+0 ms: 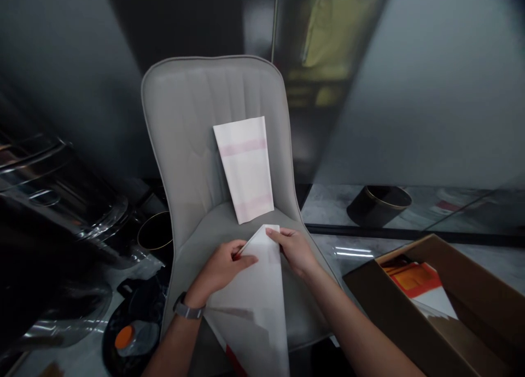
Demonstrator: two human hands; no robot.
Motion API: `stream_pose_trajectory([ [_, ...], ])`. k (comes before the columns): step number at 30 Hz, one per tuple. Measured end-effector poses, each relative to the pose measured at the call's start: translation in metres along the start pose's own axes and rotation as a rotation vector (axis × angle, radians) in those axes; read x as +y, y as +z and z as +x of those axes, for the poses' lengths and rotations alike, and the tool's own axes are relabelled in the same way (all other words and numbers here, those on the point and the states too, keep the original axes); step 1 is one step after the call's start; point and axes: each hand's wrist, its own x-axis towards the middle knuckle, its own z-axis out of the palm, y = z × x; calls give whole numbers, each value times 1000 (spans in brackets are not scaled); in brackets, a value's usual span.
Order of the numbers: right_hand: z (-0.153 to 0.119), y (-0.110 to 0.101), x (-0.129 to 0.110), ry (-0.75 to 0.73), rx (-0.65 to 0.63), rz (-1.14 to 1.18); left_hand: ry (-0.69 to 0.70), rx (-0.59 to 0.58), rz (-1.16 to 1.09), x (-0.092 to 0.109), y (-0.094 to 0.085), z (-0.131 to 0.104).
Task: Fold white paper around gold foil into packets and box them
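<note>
A large white sheet (258, 300) with a folded slanted top edge and a bit of red at its lower left lies over the seat of a grey chair (184, 120). My left hand (223, 270), with a dark watch on the wrist, pinches the sheet's slanted left edge. At the sheet's top right corner, my right hand (293, 246) holds it between thumb and fingers. Just beyond both hands a folded white piece with two pale pink bands (248, 169) leans upright against the chair's backrest.
An open cardboard box (397, 306) with orange and white items stands at the lower right. Left of the chair are a dark bin (156, 232), a bottle with an orange cap (137, 337) and shiny wrapped objects (61, 186). Behind the chair is a reflective panel.
</note>
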Motion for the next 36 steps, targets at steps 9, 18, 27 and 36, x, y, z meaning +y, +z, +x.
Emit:
stream_pose_trajectory([
  [9, -7, 6, -6, 140, -81, 66, -14, -52, 80, -8, -4, 1],
  [18, -6, 10, -1, 98, -32, 64, 18, -42, 69, -11, -4, 2],
  [27, -2, 10, 6, 34, 39, 95, 35, -11, 84, -12, 0, 3],
  [36, 6, -8, 16, 94, -14, 14, 136, 139, 308, -19, -4, 9],
])
